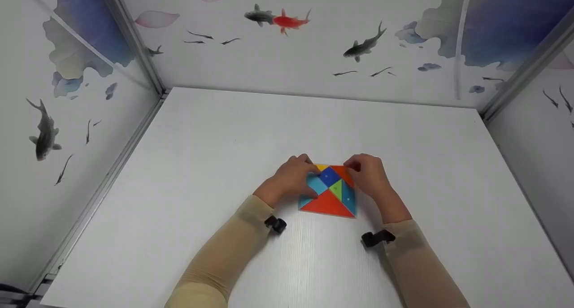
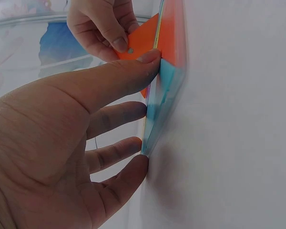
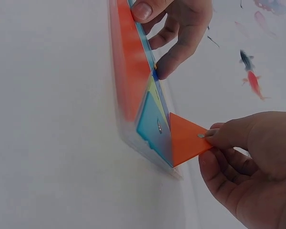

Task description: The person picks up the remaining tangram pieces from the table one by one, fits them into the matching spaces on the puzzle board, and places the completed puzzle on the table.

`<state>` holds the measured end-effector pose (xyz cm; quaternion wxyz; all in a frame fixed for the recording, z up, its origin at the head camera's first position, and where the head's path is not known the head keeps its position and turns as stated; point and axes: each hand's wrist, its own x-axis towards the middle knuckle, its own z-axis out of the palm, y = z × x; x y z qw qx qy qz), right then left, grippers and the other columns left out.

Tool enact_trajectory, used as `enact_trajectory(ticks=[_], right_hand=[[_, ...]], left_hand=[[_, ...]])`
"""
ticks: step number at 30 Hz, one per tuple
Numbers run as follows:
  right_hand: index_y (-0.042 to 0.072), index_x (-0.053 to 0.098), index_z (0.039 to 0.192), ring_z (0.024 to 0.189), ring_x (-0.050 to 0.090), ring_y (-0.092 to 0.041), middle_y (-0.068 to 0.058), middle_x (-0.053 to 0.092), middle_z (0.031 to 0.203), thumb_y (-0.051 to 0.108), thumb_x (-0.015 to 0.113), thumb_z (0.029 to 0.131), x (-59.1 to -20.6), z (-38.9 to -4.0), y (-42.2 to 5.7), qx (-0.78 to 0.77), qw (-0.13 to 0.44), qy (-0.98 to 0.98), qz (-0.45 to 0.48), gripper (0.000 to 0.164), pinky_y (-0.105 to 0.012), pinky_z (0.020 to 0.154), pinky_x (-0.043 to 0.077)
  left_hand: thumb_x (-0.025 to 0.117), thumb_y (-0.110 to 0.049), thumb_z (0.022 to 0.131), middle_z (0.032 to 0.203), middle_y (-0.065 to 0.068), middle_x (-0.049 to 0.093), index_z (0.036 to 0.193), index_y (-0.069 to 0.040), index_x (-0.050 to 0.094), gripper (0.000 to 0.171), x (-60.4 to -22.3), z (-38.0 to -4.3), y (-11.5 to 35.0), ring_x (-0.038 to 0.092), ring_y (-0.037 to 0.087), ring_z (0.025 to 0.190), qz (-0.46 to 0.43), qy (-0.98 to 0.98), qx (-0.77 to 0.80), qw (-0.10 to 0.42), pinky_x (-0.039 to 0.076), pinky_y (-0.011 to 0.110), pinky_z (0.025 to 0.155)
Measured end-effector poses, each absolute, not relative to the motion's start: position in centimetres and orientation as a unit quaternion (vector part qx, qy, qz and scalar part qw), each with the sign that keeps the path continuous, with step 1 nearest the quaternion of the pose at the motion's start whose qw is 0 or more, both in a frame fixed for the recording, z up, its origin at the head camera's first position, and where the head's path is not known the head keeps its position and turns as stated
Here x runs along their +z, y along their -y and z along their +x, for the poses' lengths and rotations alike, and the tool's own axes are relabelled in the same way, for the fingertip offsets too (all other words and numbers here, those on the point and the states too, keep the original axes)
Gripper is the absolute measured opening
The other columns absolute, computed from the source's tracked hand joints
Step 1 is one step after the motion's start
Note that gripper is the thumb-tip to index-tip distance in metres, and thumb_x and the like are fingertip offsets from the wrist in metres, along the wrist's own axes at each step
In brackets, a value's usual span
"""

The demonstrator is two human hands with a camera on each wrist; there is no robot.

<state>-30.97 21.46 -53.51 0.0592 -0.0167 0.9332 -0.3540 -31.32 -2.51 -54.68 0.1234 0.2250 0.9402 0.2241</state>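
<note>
A tangram [image 1: 328, 205] of coloured pieces lies in a shallow clear tray [image 3: 145, 149] on the white table. My left hand [image 1: 293, 175] rests over its left side, thumb and fingers spread, fingertips touching the light-blue and dark-blue pieces. In the left wrist view this hand [image 2: 81, 114] has its thumb near the tray's edge. With thumb and fingers, my right hand [image 3: 248, 162] pinches an orange triangle [image 3: 188, 138] by one corner. The triangle is tilted up at the tray's far right corner, its lower edge close along the blue triangle [image 3: 152, 124].
The white table [image 1: 224, 137] stretches out on all sides of the tray. White panels with printed fish [image 1: 291, 22] stand along the back, left and right. A black wrist strap [image 1: 379, 238] sits on each sleeve.
</note>
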Motion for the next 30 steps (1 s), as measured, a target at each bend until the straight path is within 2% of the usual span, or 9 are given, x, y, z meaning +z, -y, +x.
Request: enact_trajectory(ticks=[20, 30], right_hand=[[0.004, 0.076, 0.120, 0.108, 0.064, -0.032, -0.017, 0.072, 0.116, 0.009, 0.067, 0.104, -53.41, -30.68, -20.97, -0.314, 0.023, -0.949, -0.015, 0.019, -0.045, 0.098, 0.061], [0.002, 0.074, 0.126, 0.111, 0.063, -0.034, -0.019, 0.071, 0.122, 0.009, 0.069, 0.103, -54.09, -31.14, -21.56, -0.316, 0.049, -0.947, -0.001, 0.025, -0.046, 0.101, 0.060]], left_hand=[[0.090, -0.039, 0.081, 0.140, 0.000, 0.056, 0.139, -0.025, 0.072, 0.063, -54.65, -31.53, 2.47, 0.050, 0.021, 0.129, 0.224, -0.940, 0.225, 0.127, 0.056, 0.036, 0.104], [0.091, -0.038, 0.082, 0.140, -0.001, 0.056, 0.139, -0.025, 0.072, 0.062, -54.74, -31.37, 2.58, 0.049, 0.020, 0.130, 0.220, -0.938, 0.234, 0.130, 0.054, 0.036, 0.106]])
